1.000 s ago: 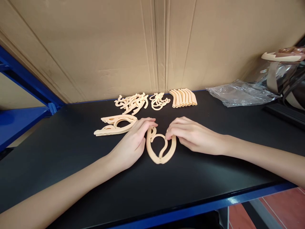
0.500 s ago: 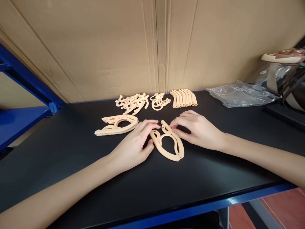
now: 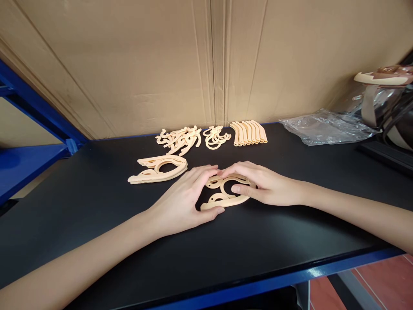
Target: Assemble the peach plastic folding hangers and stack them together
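A beige folded travel hanger (image 3: 232,202) lies flat on the black tabletop between my hands, its joined end to the right. My left hand (image 3: 183,196) is around its split left ends, fingers along the far side and thumb at the near side. From the right, my right hand (image 3: 266,183) grips the joined end, the thumb over the near arm and fingertips on the far edge. Part of the hanger is hidden under both hands. Left of it rests a small stack of similar folded hangers (image 3: 151,177).
Behind are a heap of curved beige pieces (image 3: 182,140), a cluster of beige hooks (image 3: 217,137) and a row of beige hanger arms (image 3: 248,132). A clear plastic bag (image 3: 325,127) lies at the back right. Cardboard (image 3: 145,64) stands along the rear edge.
The hanger has turned so its joined end points right instead of toward me. My right hand has moved over that end, and my left hand has closed in on the split ends.
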The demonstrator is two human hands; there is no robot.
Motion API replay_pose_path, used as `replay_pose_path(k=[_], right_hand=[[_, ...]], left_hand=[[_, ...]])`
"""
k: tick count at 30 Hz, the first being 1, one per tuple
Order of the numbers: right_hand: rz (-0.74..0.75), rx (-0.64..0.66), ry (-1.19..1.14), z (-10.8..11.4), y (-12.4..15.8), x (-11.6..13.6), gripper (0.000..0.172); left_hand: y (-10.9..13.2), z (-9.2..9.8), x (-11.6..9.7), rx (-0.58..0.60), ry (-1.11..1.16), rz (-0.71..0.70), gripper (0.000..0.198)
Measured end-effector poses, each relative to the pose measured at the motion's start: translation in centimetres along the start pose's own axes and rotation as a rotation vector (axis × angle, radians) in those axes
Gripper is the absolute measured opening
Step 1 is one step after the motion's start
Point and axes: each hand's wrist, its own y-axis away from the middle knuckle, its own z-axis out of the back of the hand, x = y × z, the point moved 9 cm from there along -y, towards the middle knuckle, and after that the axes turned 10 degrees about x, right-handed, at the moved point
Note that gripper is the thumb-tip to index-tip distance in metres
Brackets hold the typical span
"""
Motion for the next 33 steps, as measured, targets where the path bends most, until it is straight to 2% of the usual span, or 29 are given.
replay_pose_path(k=[2,6,8,11,13,16,19,24,29,33], right_hand=[[-0.054,-0.016,-0.060,0.1,0.0,-0.6,0.033],[-0.151,-0.218,-0.036,2.0,0.3,-2.0,0.033],[-0.236,-0.272,0.000,2.7,0.7,-3.1,0.033],[-0.389,-0.195,-0.018,2.6,0.9,-5.1,0.035],[-0.412,-0.139,-0.117,2.3,0.9,-5.8,0.035],[-0.363,-0.100,-0.326,2.1,0.7,-5.8,0.033],[-0.335,-0.057,-0.473,1.9,0.6,-5.4,0.033],[-0.348,0.021,-0.537,1.9,0.6,-4.9,0.034],[-0.295,0.099,-0.541,1.6,0.6,-3.9,0.034],[-0.270,0.114,-0.588,1.3,0.6,-3.4,0.033]], left_hand=[[0.0,-0.1,0.2,0.020,0.020,0.026,0.064],[0.1,0.1,0.4,0.029,0.016,0.083,0.062],[0.1,0.2,0.5,0.018,0.014,0.093,0.061],[0.2,0.5,0.1,-0.031,-0.027,0.056,0.059],[0.2,1.0,-0.4,-0.091,-0.098,0.010,0.056],[0.5,1.7,-1.0,-0.167,-0.202,-0.056,0.052],[0.6,1.9,-1.3,-0.188,-0.250,-0.084,0.052],[0.8,2.2,-1.7,-0.198,-0.313,-0.103,0.053],[0.8,2.5,-2.1,-0.186,-0.356,-0.110,0.053],[0.8,2.6,-2.1,-0.181,-0.374,-0.109,0.055]])
